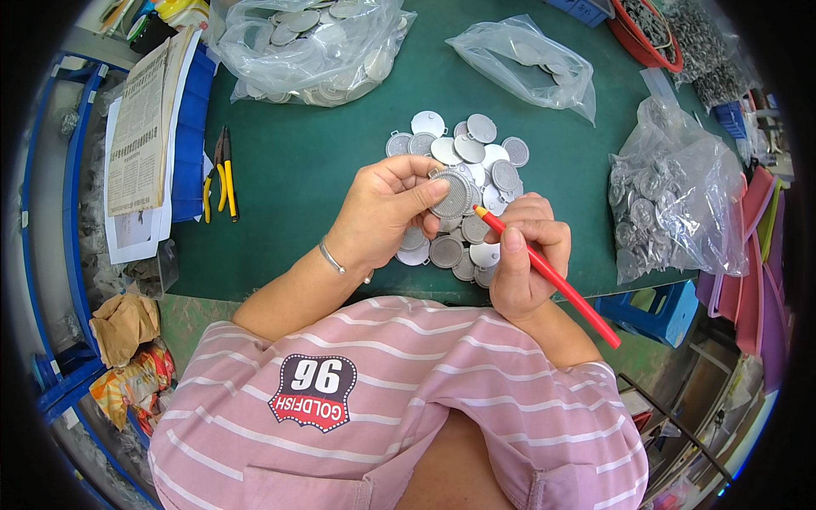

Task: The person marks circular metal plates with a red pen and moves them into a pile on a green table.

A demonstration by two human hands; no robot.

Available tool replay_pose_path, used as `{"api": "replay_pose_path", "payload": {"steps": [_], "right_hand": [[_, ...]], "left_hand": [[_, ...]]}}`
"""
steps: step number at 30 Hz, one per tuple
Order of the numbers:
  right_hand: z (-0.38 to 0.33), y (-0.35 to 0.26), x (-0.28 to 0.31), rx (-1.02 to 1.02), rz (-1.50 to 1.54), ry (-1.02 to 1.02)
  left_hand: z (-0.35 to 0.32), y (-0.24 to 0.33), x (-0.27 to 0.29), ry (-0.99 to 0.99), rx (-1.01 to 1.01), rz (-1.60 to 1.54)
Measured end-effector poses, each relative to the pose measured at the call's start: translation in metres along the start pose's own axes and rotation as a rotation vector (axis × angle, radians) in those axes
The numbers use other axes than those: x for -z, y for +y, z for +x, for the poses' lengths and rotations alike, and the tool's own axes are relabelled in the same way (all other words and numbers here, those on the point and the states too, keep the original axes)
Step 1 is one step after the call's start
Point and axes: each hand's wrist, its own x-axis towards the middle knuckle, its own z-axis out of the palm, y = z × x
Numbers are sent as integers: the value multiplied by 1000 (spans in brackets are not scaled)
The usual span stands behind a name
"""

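In my left hand (374, 208) a round grey metal disc (451, 195) with a textured face and a raised rim is pinched between thumb and fingers. My right hand (530, 255) closes around a slim red pen-shaped tool (561, 287). Its yellowish tip lies close to the right edge of the disc; whether it touches I cannot tell. Behind and below both hands, a loose pile of similar metal discs (469, 148) spreads over the green table, some showing plain shiny backs and others textured faces. Small loops stick out from the edges of some discs.
A big clear bag of discs (319, 51) stands at the far left, with a smaller bag (527, 64) beyond the pile. Another bag of metal parts (671, 191) sits at the right. Yellow-and-black pliers (223, 174) lie left, near a blue bin (194, 110). A red basin (650, 38) is far right.
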Motion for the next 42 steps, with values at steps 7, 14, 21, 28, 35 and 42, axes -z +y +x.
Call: {"api": "replay_pose_path", "payload": {"steps": [7, 14, 21, 28, 35, 42], "right_hand": [[1, 0, 0, -38, -10, -19], [-8, 0, -3, -209, 19, -9], [5, -4, -12, -112, 160, -14], [1, -1, -5, -537, 145, 57], [9, -4, -3, -784, 476, 170], [8, -3, 1, -759, 462, 167]], "left_hand": [[-1, 1, 0, 9, 4, 14], [-3, 5, -4, -67, -86, 119], [-3, 3, -5, -18, -143, 79], [-5, 9, -2, -103, 94, 27], [-3, 4, -6, -51, 51, 147], [23, 65, 9, 146, -422, -186]]}}
